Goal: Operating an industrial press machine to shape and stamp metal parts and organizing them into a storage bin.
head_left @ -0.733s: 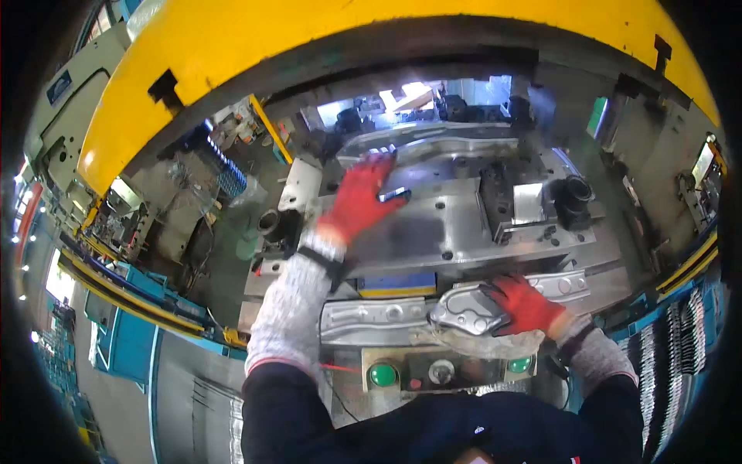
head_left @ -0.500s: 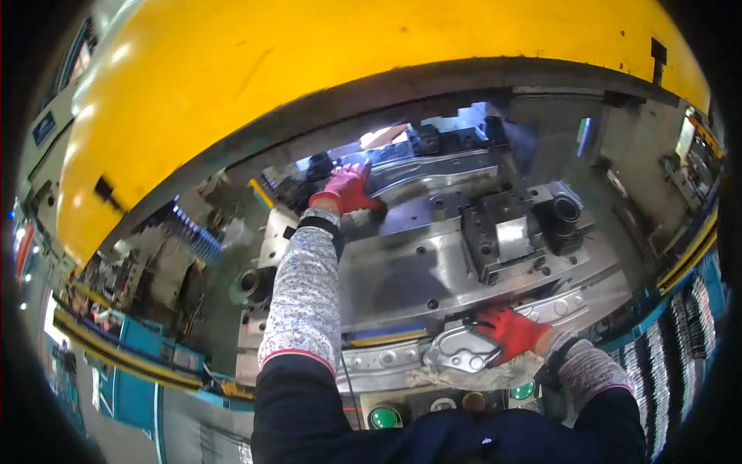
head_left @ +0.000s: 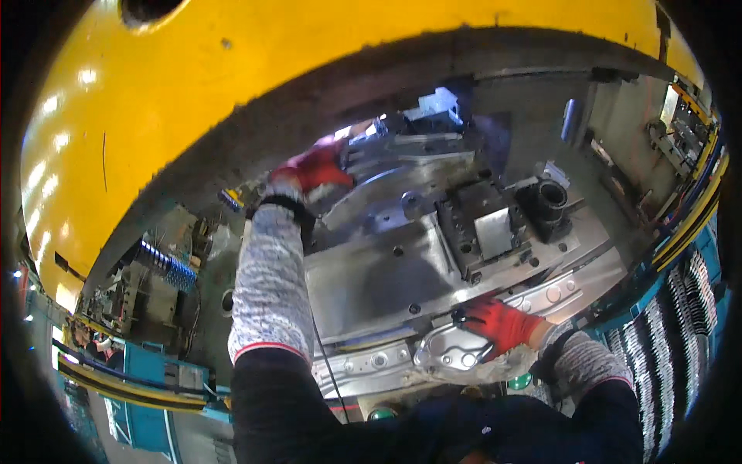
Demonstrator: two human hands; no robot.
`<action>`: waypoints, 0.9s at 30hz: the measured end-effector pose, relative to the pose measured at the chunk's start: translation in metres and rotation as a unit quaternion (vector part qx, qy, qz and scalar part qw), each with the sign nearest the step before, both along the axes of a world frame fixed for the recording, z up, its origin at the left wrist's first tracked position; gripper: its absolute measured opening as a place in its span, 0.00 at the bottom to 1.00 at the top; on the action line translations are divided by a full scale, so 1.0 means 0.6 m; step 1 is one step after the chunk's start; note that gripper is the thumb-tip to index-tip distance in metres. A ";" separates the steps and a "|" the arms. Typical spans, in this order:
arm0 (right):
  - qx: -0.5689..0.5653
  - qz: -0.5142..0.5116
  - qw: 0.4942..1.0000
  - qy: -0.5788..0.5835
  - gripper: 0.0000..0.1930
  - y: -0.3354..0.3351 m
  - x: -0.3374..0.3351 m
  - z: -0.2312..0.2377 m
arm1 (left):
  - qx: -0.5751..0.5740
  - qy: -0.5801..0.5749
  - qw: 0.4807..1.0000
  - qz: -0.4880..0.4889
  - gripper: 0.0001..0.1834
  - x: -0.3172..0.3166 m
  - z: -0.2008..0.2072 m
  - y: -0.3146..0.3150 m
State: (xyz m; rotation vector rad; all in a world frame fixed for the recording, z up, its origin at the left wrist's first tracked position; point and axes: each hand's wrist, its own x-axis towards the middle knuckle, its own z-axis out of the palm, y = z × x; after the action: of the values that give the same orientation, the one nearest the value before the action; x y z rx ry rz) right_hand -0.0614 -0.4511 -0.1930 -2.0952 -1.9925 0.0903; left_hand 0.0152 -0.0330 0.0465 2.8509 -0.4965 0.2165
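Observation:
My left hand (head_left: 315, 168), in a red glove, reaches to the far left of the metal die (head_left: 371, 286), by the curved ridge at its back. Its fingers are smeared by motion and partly in shadow, so a hold there cannot be made out. Near the front edge, my right hand (head_left: 501, 325) spans a silvery stamped metal part (head_left: 444, 344) with a rounded end and holes, fingers over its far side. That part lies over a longer stamped strip (head_left: 363, 361). A pale crumpled cloth (head_left: 498, 370) sits under the right wrist.
The yellow press body (head_left: 309, 54) hangs low above my left arm. A black cylindrical post (head_left: 550, 203) and a block with a bright plate (head_left: 495, 232) rise from the die. Stacked metal parts (head_left: 657, 348) stand at right; a green button (head_left: 519, 381) is close to my body.
My left hand has shifted left and a little farther away, under the press edge. The right hand stays on the stamped part. The whole view has tilted slightly.

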 end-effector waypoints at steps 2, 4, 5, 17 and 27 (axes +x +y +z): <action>-0.004 0.017 1.000 0.021 0.46 0.017 -0.009 0.016 | 0.057 -0.069 0.996 0.022 0.49 0.000 -0.017 0.066; 0.001 -0.003 1.000 0.010 0.47 0.000 -0.001 0.012 | 0.017 -0.047 0.998 0.037 0.49 -0.017 0.012 -0.016; 0.006 -0.006 1.000 0.009 0.47 -0.002 -0.001 0.002 | 0.004 -0.035 0.998 0.055 0.49 -0.047 0.028 -0.045; -0.013 -0.013 1.000 -0.019 0.50 -0.006 -0.006 0.000 | 0.040 -0.094 0.988 0.115 0.54 -0.504 -0.036 -0.048; -0.080 -0.031 0.995 -0.044 0.53 0.001 -0.002 -0.021 | -0.005 0.070 0.968 0.240 0.52 -0.751 -0.231 -0.021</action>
State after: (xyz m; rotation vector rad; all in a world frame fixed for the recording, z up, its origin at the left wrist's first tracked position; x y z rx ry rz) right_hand -0.0629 -0.4508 -0.2054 -2.2963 -2.0279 0.1541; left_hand -0.4355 -0.0453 -0.0920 2.9018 0.2297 0.0972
